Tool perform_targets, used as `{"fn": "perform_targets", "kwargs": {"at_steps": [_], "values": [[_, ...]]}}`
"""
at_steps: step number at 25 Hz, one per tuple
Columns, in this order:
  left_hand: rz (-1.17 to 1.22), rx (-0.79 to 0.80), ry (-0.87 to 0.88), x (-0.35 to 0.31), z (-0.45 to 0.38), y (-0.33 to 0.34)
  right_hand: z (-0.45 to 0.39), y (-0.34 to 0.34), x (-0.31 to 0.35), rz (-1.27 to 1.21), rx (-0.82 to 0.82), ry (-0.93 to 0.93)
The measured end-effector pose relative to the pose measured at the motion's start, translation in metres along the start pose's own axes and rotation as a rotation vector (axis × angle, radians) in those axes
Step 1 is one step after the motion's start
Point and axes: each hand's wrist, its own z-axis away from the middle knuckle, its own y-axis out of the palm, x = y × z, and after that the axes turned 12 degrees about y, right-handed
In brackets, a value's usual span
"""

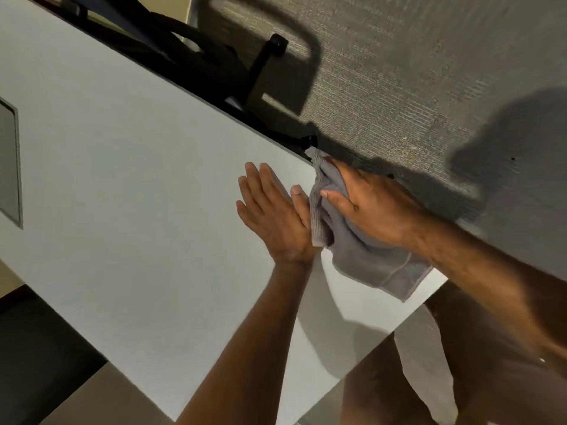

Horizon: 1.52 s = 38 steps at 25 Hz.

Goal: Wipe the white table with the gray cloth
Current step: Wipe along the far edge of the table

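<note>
The white table (132,194) fills the left and middle of the tilted head view. A crumpled gray cloth (362,256) lies at the table's far right edge, close to the corner. My right hand (371,207) presses down on the cloth and grips it, fingers bunched into the fabric. My left hand (273,210) rests flat on the bare tabletop just left of the cloth, fingers spread and holding nothing; its thumb touches the cloth's edge.
A black chair base and leg (264,69) stand beyond the table's far edge on gray carpet (414,72). A gray rectangular inset (9,164) sits in the tabletop at the far left. My legs (383,391) show below the table's near corner.
</note>
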Motion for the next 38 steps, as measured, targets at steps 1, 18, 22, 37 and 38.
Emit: {"fn": "perform_targets", "kwargs": {"at_steps": [1, 18, 22, 37, 38], "values": [[-0.009, 0.019, -0.005, 0.001, 0.000, 0.000, -0.010, 0.000, 0.008, -0.021, 0.009, -0.009], [-0.105, 0.085, 0.050, 0.004, 0.004, 0.000, -0.093, 0.006, 0.085, -0.229, 0.067, -0.078], [-0.108, 0.102, 0.050, 0.006, 0.004, 0.001, -0.043, 0.002, 0.042, -0.254, 0.054, -0.028], [0.576, -0.357, -0.009, 0.036, 0.029, -0.012, 0.091, 0.103, -0.031, 0.753, -0.615, -0.005], [0.556, -0.377, -0.044, 0.050, 0.040, -0.016, 0.095, 0.116, -0.030, 0.781, -0.573, -0.050]]}}
